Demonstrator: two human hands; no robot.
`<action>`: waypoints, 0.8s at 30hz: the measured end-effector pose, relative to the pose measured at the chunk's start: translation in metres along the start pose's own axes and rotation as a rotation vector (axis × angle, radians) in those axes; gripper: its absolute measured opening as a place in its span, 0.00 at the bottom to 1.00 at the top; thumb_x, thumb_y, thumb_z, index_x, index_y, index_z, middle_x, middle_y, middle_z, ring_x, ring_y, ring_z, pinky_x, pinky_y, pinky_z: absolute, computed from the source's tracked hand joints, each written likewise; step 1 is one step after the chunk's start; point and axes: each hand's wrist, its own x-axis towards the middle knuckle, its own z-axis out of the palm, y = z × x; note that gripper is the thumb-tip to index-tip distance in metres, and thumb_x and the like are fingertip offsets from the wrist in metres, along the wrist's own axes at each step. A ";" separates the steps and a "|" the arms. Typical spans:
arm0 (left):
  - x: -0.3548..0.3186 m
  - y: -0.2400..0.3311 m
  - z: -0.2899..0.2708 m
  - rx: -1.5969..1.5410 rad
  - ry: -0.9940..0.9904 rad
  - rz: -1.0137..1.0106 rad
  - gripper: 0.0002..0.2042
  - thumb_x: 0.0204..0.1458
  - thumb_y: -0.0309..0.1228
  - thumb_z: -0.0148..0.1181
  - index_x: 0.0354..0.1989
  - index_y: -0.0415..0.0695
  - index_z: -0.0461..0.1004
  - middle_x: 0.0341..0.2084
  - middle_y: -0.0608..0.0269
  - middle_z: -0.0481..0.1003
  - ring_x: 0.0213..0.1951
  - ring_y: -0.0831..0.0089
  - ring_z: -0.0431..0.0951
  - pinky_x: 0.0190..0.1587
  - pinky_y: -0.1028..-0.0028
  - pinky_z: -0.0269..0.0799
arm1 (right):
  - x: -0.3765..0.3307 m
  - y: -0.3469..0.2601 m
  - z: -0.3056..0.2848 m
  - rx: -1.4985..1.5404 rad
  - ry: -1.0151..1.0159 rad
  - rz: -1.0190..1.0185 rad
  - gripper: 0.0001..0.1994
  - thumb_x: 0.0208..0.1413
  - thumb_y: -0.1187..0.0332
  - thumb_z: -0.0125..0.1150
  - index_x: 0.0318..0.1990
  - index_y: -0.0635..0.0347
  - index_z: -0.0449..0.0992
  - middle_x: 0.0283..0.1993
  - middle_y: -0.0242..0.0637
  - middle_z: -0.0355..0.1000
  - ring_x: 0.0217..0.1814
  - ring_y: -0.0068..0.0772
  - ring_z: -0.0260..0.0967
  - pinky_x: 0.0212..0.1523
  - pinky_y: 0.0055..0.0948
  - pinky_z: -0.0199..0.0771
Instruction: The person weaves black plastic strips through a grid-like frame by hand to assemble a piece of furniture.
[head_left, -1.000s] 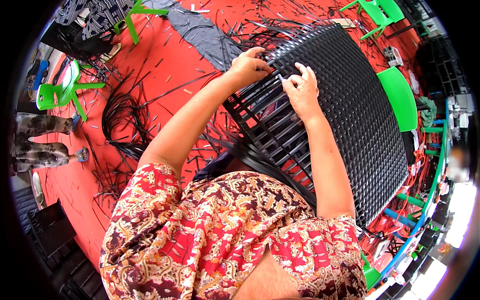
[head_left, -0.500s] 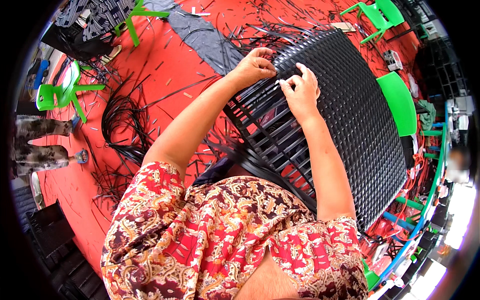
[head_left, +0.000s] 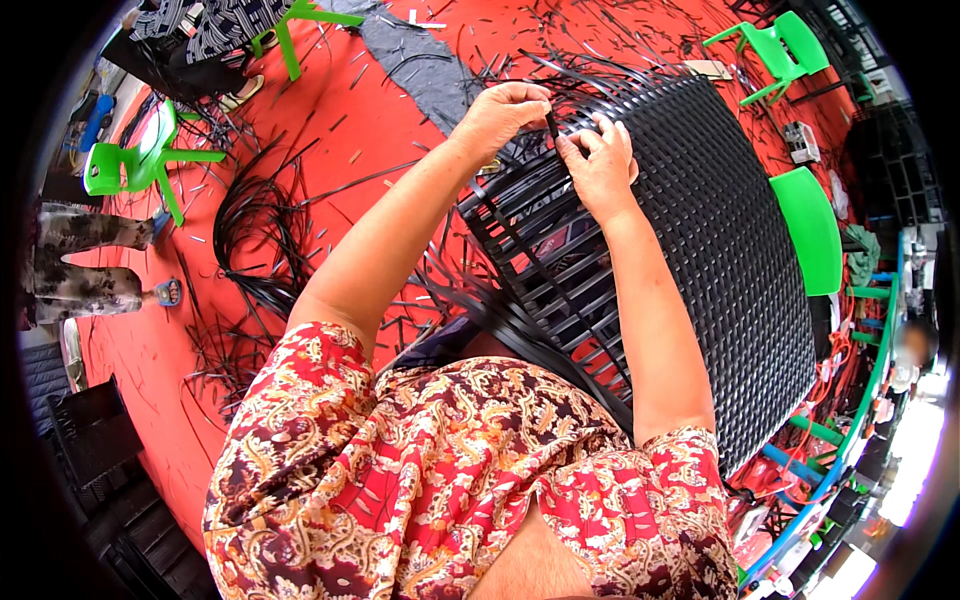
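Both hands, left hand point(head_left: 505, 112) and right hand point(head_left: 600, 165), pinch one black strip point(head_left: 551, 124) over the woven panel point(head_left: 720, 250), loose strips point(head_left: 250, 230) nearby.

Landmark: the black woven panel point(head_left: 720, 220) — each place below is told from it.
Tan card point(head_left: 708, 69): just past the panel's far edge, flat on the red floor point(head_left: 330, 130); oblong, pale brown. Whether it is a package or a loose board cannot be told.
Small pale box point(head_left: 800, 140): off the panel's far right corner — blocky, whitish-grey, too small to read as more.
Labels, signs, screens: none that can be made out.
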 end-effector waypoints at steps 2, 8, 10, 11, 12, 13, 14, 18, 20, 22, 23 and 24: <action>0.000 -0.005 -0.006 0.032 -0.005 -0.077 0.09 0.53 0.31 0.58 0.37 0.40 0.76 0.32 0.68 0.75 0.32 0.81 0.73 0.37 0.79 0.68 | 0.004 0.001 0.004 0.019 0.006 0.001 0.11 0.49 0.52 0.61 0.34 0.45 0.80 0.65 0.42 0.56 0.70 0.48 0.40 0.62 0.55 0.39; 0.000 -0.031 -0.019 0.280 -0.091 -0.294 0.11 0.52 0.34 0.60 0.36 0.40 0.78 0.25 0.68 0.75 0.28 0.81 0.72 0.32 0.81 0.66 | 0.015 0.013 -0.002 0.188 -0.025 -0.038 0.11 0.45 0.55 0.61 0.24 0.51 0.78 0.62 0.39 0.60 0.70 0.49 0.42 0.61 0.55 0.40; 0.000 -0.038 -0.018 0.258 -0.094 -0.365 0.10 0.51 0.33 0.61 0.35 0.39 0.78 0.24 0.67 0.75 0.27 0.80 0.72 0.31 0.81 0.66 | 0.012 0.009 -0.010 0.182 -0.084 0.030 0.11 0.43 0.57 0.60 0.23 0.54 0.78 0.63 0.37 0.61 0.70 0.48 0.41 0.62 0.55 0.39; 0.001 -0.042 -0.018 0.213 -0.080 -0.386 0.10 0.51 0.32 0.60 0.35 0.38 0.78 0.24 0.66 0.75 0.26 0.79 0.72 0.31 0.81 0.66 | 0.012 0.007 -0.012 0.180 -0.123 0.056 0.12 0.42 0.57 0.59 0.23 0.55 0.78 0.63 0.36 0.60 0.70 0.47 0.41 0.62 0.54 0.38; 0.002 -0.044 -0.015 0.170 -0.073 -0.405 0.09 0.51 0.32 0.60 0.35 0.38 0.78 0.25 0.65 0.76 0.26 0.78 0.72 0.31 0.81 0.66 | 0.012 0.005 -0.015 0.159 -0.146 0.064 0.12 0.42 0.57 0.59 0.23 0.55 0.78 0.63 0.35 0.60 0.71 0.46 0.41 0.62 0.54 0.37; 0.003 -0.045 -0.012 0.091 -0.055 -0.439 0.09 0.51 0.31 0.60 0.35 0.38 0.78 0.25 0.64 0.76 0.26 0.78 0.73 0.30 0.80 0.67 | 0.013 0.003 -0.017 0.138 -0.171 0.070 0.12 0.42 0.57 0.59 0.23 0.55 0.78 0.63 0.34 0.60 0.71 0.45 0.41 0.63 0.53 0.36; 0.004 -0.046 -0.009 0.011 -0.036 -0.472 0.09 0.51 0.31 0.59 0.35 0.38 0.78 0.25 0.64 0.76 0.25 0.77 0.73 0.30 0.79 0.67 | 0.013 0.001 -0.019 0.118 -0.197 0.075 0.12 0.41 0.56 0.58 0.23 0.56 0.78 0.63 0.33 0.60 0.71 0.44 0.40 0.63 0.52 0.35; 0.001 -0.039 -0.003 -0.206 0.001 -0.592 0.07 0.51 0.29 0.58 0.34 0.39 0.77 0.26 0.61 0.77 0.25 0.75 0.74 0.28 0.76 0.69 | 0.015 -0.006 -0.024 0.029 -0.250 0.088 0.12 0.41 0.57 0.58 0.23 0.56 0.78 0.63 0.32 0.61 0.72 0.41 0.39 0.63 0.49 0.33; 0.000 -0.040 -0.007 -0.216 0.016 -0.611 0.06 0.52 0.29 0.58 0.33 0.40 0.77 0.25 0.62 0.76 0.24 0.75 0.74 0.27 0.76 0.69 | 0.016 -0.009 -0.019 -0.026 -0.258 0.060 0.12 0.40 0.57 0.58 0.23 0.56 0.78 0.63 0.32 0.61 0.72 0.40 0.39 0.63 0.49 0.34; 0.000 -0.040 -0.011 -0.222 0.010 -0.628 0.05 0.52 0.29 0.57 0.32 0.41 0.76 0.23 0.64 0.76 0.23 0.76 0.72 0.25 0.76 0.67 | 0.018 -0.013 -0.011 -0.088 -0.247 0.048 0.12 0.40 0.57 0.58 0.24 0.56 0.78 0.62 0.32 0.62 0.71 0.41 0.39 0.62 0.48 0.35; 0.000 -0.040 -0.013 -0.223 -0.003 -0.635 0.04 0.52 0.28 0.57 0.31 0.42 0.76 0.22 0.65 0.75 0.21 0.77 0.71 0.23 0.76 0.65 | 0.019 -0.016 -0.006 -0.119 -0.241 0.044 0.12 0.40 0.57 0.58 0.24 0.56 0.78 0.62 0.32 0.62 0.71 0.41 0.40 0.62 0.48 0.35; 0.003 -0.041 -0.014 -0.221 -0.022 -0.641 0.04 0.52 0.28 0.57 0.29 0.43 0.76 0.20 0.67 0.74 0.20 0.77 0.69 0.22 0.76 0.63 | 0.020 -0.015 -0.003 -0.202 -0.225 -0.004 0.13 0.41 0.56 0.60 0.25 0.56 0.78 0.61 0.33 0.62 0.70 0.42 0.42 0.62 0.49 0.37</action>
